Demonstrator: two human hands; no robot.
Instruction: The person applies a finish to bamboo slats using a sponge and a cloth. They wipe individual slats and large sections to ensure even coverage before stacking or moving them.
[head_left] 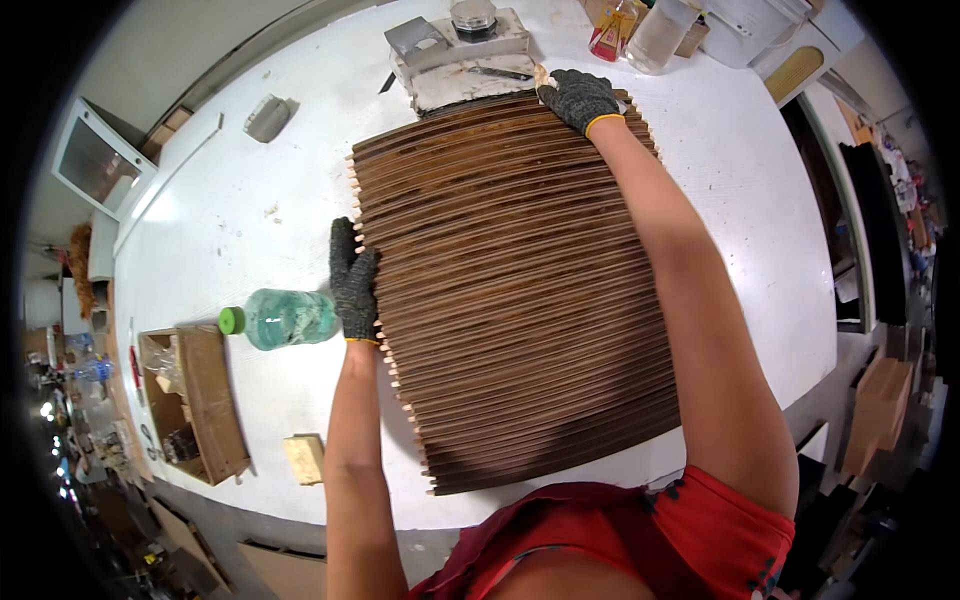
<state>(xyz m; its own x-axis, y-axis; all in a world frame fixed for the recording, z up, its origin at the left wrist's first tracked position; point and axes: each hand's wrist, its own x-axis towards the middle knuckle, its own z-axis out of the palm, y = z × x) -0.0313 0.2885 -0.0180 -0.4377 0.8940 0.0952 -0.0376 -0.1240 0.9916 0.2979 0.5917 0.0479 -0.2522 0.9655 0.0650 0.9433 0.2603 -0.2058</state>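
A wide bundle of thin dark brown wooden strips lies side by side on the white table, with pale tips sticking out along its left edge. My left hand, in a dark grey knit glove, rests against that left edge with its fingers stretched forward. At the far right end of the strips, my right hand, gloved alike, is closed round a small pale crumpled piece, perhaps cloth. Just beyond the strips is a stained pale block, with a dark knife-like tool lying on it.
A clear bottle with green cap lies left of my left hand, near an open cardboard box and a yellow sponge-like block. A grey block sits far left. Jars and a white bucket stand far right.
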